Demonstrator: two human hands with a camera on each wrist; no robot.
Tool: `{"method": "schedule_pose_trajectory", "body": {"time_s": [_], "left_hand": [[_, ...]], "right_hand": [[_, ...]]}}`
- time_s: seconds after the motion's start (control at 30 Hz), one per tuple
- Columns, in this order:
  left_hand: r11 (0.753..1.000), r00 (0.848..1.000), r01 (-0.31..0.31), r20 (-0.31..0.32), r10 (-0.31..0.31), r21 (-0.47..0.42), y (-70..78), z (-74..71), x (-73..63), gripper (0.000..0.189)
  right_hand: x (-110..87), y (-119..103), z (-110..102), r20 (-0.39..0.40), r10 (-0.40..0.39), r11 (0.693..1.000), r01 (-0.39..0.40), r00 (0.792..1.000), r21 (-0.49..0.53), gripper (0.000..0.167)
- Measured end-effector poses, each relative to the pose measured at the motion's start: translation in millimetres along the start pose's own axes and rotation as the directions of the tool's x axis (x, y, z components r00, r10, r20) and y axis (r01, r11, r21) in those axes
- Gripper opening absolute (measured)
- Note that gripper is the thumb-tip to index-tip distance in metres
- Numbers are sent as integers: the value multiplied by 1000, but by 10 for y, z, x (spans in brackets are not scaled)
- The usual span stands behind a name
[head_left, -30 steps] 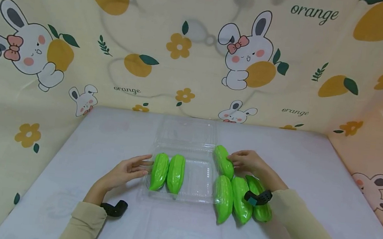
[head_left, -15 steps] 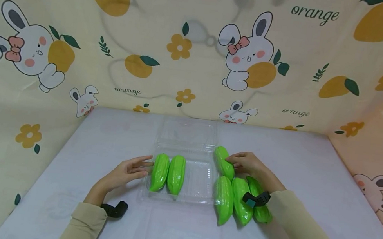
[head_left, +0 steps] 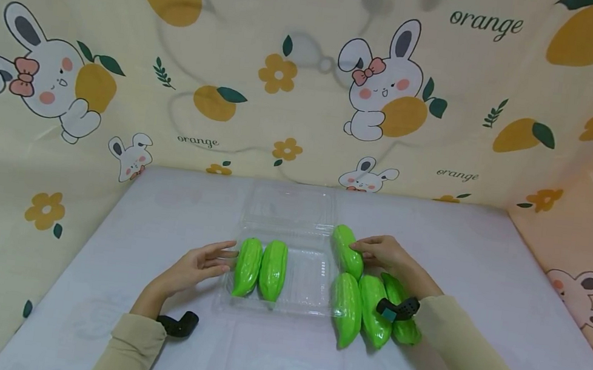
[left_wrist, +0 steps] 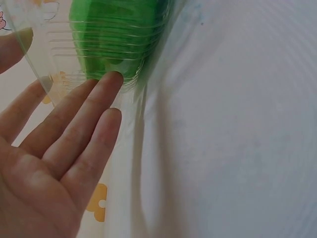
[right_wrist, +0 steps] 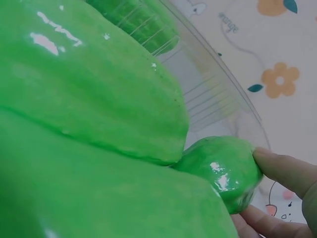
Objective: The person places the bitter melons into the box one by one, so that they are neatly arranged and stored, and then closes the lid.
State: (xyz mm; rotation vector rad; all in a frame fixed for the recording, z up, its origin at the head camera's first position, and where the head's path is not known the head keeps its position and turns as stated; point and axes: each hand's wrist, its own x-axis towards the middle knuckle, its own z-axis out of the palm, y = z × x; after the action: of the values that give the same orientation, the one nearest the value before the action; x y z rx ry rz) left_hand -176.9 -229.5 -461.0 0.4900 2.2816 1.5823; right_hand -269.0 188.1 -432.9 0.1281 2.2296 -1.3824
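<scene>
A clear plastic box lies with its lid folded back. Two long, green, ridged fruits sit side by side in its left half. My left hand rests straight fingertips against the box's left wall; the left wrist view shows these fingers on the ribbed plastic. With thumb and fingers, my right hand pinches another green fruit just beyond the box's right edge. In the right wrist view the thumb lies on one side of that fruit, fingers on the other.
Three more green fruits lie close together by the box's front right corner, partly under the right wrist's black strap. A white cloth covers the table. Behind stands a printed backdrop with rabbits and oranges.
</scene>
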Motion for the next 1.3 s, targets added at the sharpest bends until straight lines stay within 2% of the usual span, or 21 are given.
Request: {"method": "schedule_pose_trajectory", "body": {"time_s": [0.23,0.4,0.7,1.3], "left_hand": [[1000,1000,0,4,0,-10,-12,5,2,63],[1000,1000,-6,6,6,-19,-2,9,0,63],[1000,1000,-1,0,1,-7,-8,9,-4,63],[1000,1000,-6,-1,6,-4,1,6,0,63]], "right_hand": [[0,4,-33,-37,6,1000,-6,999,5,59],[-31,-17,-94,-41,-21,999,23,999,28,58],[-78,-29,-185,-9,-43,989,44,999,139,61],[-266,-107,-205,35,-32,982,25,999,188,68]]}}
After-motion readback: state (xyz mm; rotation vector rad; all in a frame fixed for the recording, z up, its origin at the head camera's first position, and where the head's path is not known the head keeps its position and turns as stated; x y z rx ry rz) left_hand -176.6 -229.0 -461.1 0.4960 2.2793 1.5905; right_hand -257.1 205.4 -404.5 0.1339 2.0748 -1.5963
